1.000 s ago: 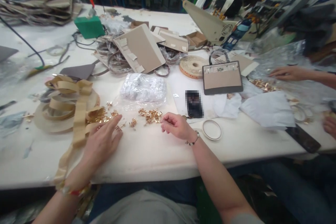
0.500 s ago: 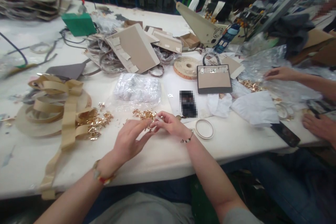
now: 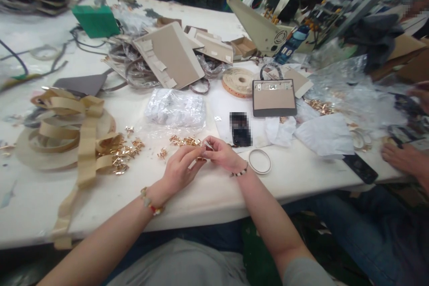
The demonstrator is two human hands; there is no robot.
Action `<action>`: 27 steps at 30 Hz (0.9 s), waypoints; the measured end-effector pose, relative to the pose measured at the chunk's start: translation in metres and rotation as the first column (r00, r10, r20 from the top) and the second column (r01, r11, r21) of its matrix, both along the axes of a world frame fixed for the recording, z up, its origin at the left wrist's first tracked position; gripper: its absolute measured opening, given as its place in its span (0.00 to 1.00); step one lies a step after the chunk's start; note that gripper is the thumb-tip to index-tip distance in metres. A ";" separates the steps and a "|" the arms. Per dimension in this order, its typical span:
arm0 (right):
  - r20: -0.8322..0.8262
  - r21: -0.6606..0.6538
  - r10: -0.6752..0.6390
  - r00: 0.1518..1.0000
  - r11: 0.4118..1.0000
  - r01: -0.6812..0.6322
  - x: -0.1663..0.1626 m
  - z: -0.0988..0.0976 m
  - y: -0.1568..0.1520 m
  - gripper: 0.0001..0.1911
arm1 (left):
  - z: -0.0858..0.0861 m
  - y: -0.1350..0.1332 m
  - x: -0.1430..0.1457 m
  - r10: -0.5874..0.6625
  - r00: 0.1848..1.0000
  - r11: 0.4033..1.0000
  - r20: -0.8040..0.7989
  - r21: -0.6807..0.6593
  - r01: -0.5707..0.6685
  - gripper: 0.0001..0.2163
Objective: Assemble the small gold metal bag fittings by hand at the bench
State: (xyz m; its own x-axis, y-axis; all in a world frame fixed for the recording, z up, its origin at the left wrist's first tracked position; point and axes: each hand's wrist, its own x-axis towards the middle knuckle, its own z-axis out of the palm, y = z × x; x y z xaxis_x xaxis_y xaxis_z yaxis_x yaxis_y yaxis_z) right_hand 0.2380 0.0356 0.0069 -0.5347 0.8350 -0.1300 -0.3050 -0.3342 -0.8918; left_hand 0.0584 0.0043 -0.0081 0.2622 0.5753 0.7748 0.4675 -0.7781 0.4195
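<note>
My left hand (image 3: 181, 167) and my right hand (image 3: 221, 155) meet at the fingertips above the table, near its front edge. Pinched in my left fingers is a small gold metal fitting (image 3: 201, 159), partly hidden by them. Between my right thumb and forefinger shows a small whitish piece (image 3: 208, 145), too small to identify. Just behind my hands lies a pile of similar gold fittings (image 3: 184, 141). Left of it, a larger heap of gold fittings (image 3: 127, 154) sits against a roll of tan strip (image 3: 87, 152). A ring of narrow tape (image 3: 260, 161) rests beside my right wrist.
A plastic-wrapped white bundle (image 3: 174, 108), a dark phone-like object (image 3: 240, 130) and a bag panel (image 3: 274, 98) lie beyond my hands. Flat panels (image 3: 172, 56) are stacked behind. At right, another person's hand (image 3: 400, 156) rests near a black phone (image 3: 360, 169).
Both my hands have come closer together, the left moving rightward. The gold fitting now shows below my fingertips. The other person's far hand has drawn back to the right. The view has shifted slightly.
</note>
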 end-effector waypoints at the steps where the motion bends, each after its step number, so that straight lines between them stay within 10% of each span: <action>1: 0.000 0.013 -0.012 1.000 1.000 0.012 0.000 -0.001 0.000 0.21 | 0.000 0.001 0.001 0.020 1.000 1.000 0.004 0.001 -0.020 0.22; 27: 0.061 0.093 -0.041 0.997 0.995 0.035 0.005 0.001 -0.002 0.22 | -0.010 -0.003 -0.005 -0.019 0.941 0.937 0.337 -0.324 0.134 0.22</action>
State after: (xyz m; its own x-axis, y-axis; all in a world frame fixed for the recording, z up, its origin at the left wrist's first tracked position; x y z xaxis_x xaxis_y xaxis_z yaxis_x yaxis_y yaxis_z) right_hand 0.2429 0.0337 0.0076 -0.4957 0.8644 -0.0837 -0.2587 -0.2390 -0.9359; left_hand 0.0537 0.0014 -0.0184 0.0842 0.8050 0.5872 0.2056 -0.5907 0.7803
